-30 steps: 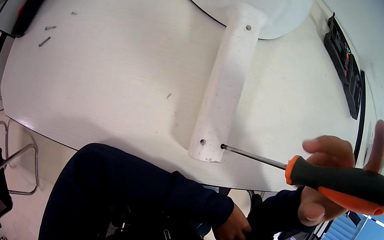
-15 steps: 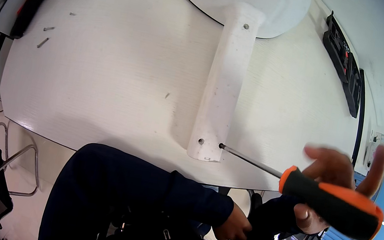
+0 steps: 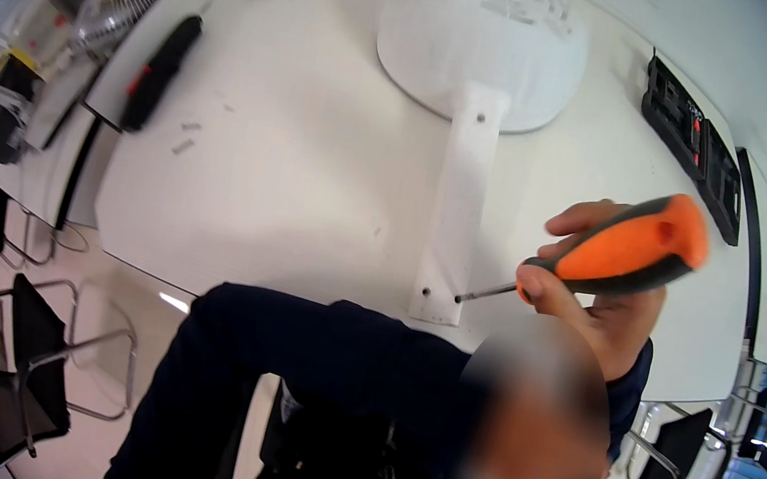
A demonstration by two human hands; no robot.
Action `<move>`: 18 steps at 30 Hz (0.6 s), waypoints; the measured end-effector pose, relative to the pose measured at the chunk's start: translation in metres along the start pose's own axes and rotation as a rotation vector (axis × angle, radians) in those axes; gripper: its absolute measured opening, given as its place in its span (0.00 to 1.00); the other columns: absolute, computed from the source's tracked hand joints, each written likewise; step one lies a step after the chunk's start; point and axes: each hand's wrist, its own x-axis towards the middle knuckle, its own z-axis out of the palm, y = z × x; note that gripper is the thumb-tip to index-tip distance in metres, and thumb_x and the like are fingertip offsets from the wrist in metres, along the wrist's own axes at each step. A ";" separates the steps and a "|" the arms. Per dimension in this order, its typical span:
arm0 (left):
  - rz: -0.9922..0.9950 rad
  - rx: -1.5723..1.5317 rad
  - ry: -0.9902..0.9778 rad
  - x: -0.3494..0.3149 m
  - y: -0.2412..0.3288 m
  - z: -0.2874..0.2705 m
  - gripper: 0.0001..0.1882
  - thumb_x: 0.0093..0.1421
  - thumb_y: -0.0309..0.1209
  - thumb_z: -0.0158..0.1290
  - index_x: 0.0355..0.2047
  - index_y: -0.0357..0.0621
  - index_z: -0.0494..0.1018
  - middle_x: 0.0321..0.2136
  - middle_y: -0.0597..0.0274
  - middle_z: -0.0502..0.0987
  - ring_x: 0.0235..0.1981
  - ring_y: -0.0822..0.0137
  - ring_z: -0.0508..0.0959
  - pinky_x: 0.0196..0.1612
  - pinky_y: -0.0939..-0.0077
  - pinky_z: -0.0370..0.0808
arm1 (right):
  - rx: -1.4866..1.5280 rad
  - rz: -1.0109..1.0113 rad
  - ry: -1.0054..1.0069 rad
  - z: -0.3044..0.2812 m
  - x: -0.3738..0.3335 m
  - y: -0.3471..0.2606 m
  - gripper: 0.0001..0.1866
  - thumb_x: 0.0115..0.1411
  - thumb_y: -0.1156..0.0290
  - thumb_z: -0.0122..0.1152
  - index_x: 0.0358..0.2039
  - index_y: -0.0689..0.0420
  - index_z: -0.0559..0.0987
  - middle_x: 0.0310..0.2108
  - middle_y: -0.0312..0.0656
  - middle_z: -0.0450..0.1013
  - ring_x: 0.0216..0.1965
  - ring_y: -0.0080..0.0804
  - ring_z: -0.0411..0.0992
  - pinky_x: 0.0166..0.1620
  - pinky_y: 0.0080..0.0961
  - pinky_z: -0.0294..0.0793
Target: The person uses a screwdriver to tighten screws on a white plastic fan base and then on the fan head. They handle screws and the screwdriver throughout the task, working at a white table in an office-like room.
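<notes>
At the near edge of the white table (image 3: 293, 174), our right hand (image 3: 612, 298) grips the orange screwdriver (image 3: 620, 251), tip pointing left beside the near end of the white bracket (image 3: 459, 201), which runs away toward the round base (image 3: 483, 38); we cannot see our left hand.

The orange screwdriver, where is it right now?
In the head view the orange screwdriver sits right of centre, gripped in the right hand. Its tip points at the near end of the white bar lying on the white table.
</notes>
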 end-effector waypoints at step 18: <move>-0.991 0.104 -0.237 0.045 -0.067 -0.150 0.13 0.43 0.30 0.59 0.28 0.40 0.68 0.17 0.62 0.69 0.21 0.68 0.70 0.23 0.79 0.66 | 0.348 -0.115 -0.543 -0.020 0.042 0.025 0.18 0.51 0.68 0.61 0.43 0.57 0.74 0.29 0.33 0.73 0.21 0.16 0.62 0.21 0.12 0.59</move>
